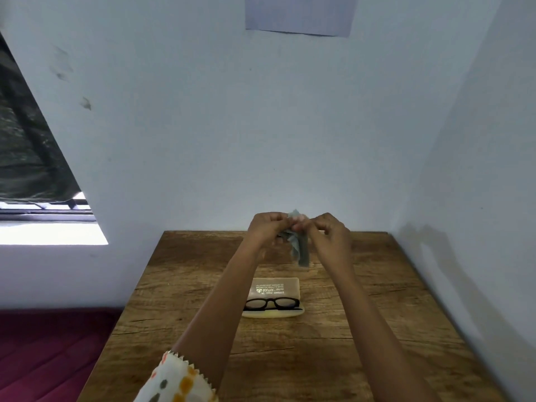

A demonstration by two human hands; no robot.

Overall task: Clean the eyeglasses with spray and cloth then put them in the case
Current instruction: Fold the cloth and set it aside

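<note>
- Left hand (pixel 265 227) and right hand (pixel 327 230) meet above the wooden bench (pixel 362 329), both pinching a grey cleaning cloth (pixel 300 248) that hangs between them
- Nearer than the hands, black eyeglasses (pixel 272 303) rest in an open cream case (pixel 274 287)

Left arm (pixel 222 309): sleeve (pixel 174 380) of cream fabric printed with orange and grey-green blotches, hem edged in a small white zigzag trim (pixel 193 367). Beyond the hem the arm is bare to the left hand (pixel 268 227). Right arm (pixel 362 314) bare along its visible length to the right hand (pixel 329 232)
</note>
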